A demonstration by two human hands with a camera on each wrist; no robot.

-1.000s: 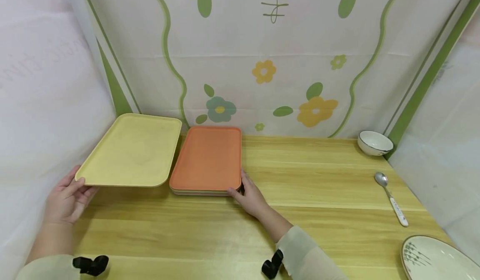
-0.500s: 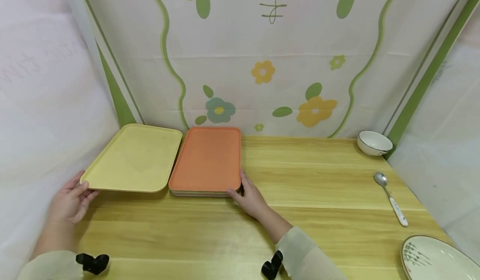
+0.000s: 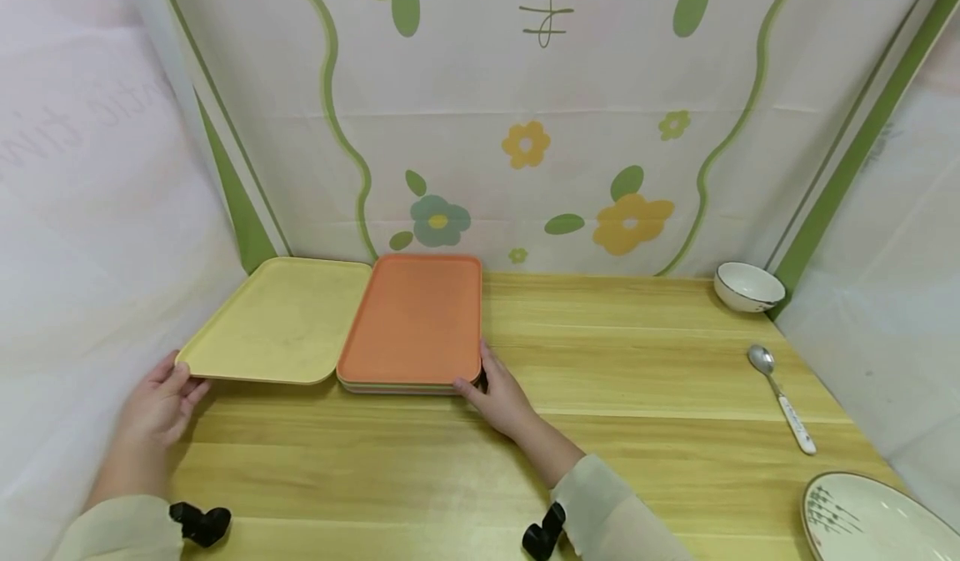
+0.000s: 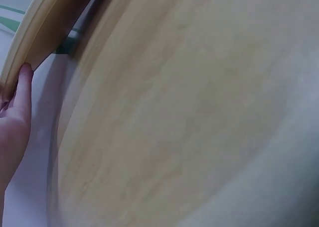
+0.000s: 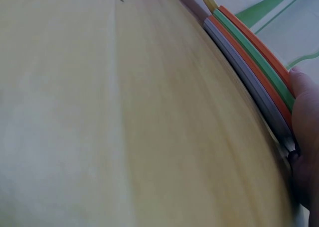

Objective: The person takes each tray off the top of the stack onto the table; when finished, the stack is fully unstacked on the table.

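At its near left corner, a yellow tray (image 3: 277, 319) is pinched by my left hand (image 3: 157, 403), thumb on the rim and fingers underneath. In the left wrist view, the yellow tray's underside (image 4: 50, 33) shows above the table. Its right edge meets a stack of trays topped by an orange tray (image 3: 416, 319). My right hand (image 3: 504, 394) grips the stack's near right corner, thumb at the front and fingers along the right side. Orange, green and grey tray edges (image 5: 254, 70) show layered in the right wrist view.
A white bowl (image 3: 748, 287) stands at the back right corner of the wooden table (image 3: 360, 478). A spoon (image 3: 780, 394) with a white handle lies in front of it. An oval plate (image 3: 877, 515) is at the near right. Printed cloth walls (image 3: 465, 69) enclose the back and sides.
My left hand has lowered the yellow tray and shifted it right, against the orange-topped stack. My right hand has stayed at the stack's corner.
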